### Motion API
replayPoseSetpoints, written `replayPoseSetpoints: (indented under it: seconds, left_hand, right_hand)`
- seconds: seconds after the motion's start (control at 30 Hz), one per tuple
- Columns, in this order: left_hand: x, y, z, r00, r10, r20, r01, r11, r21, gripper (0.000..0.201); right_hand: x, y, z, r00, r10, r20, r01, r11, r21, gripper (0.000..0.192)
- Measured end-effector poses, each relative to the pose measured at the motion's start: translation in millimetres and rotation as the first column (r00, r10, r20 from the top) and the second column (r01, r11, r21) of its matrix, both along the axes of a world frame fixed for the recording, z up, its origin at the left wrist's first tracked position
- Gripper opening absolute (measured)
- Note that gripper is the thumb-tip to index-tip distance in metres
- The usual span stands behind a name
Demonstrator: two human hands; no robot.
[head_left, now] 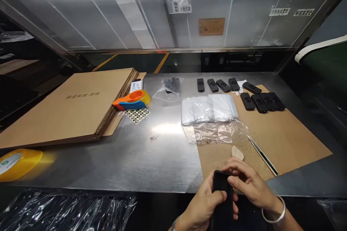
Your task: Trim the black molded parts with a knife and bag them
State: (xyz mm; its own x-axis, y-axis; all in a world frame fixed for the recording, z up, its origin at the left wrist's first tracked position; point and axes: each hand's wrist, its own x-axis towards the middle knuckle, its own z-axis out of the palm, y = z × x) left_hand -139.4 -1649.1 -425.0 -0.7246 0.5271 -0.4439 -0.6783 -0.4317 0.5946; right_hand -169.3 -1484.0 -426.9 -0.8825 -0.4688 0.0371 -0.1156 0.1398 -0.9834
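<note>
Near the table's front edge, my left hand (203,202) grips a black rectangular device (221,182), its thumb across the front and fingertips wrapped around the far side. My right hand (251,186) has its thumb and index finger pressed at the device's top right corner; whether a small piece sits between them cannot be seen. Just beyond the fingers, a pale wedge-shaped piece (237,153) lies on a flat cardboard sheet (295,140). A slim utility knife (262,155) rests to its right. Several similar black devices (247,101) with round marks lie at the back right.
Clear plastic bags (208,110) lie stacked mid-table. Leftward are a bagged black item (172,85), an orange and blue tape dispenser (132,100), a round-sticker sheet (137,114), stacked cardboard (67,108) and a yellow tape roll (21,164). A clear panel (217,0) hangs above.
</note>
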Motion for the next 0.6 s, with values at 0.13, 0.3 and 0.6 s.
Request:
replayPoseSetpoints:
  seconds: [0.13, 0.3, 0.6]
  left_hand:
    - [2, -3, -6.4, 0.999, -0.049, -0.003, 0.049, 0.998, 0.031, 0.036]
    - [3, -1, -12.8, 0.999, -0.039, 0.028, 0.037, 0.996, 0.077, 0.037]
    - [-19, -1, -3.2, 0.928, 0.241, 0.286, -0.322, 0.903, 0.285, 0.057]
  right_hand:
    - [-3, 2, -0.5, 0.999, 0.048, 0.024, -0.046, 0.996, -0.078, 0.021]
    - [-2, 0, -0.3, 0.998, 0.001, 0.069, 0.004, 0.997, -0.077, 0.021]
    - [-36, 82, -77.4, 0.726, -0.397, -0.562, 0.686, 0.356, 0.635, 0.036]
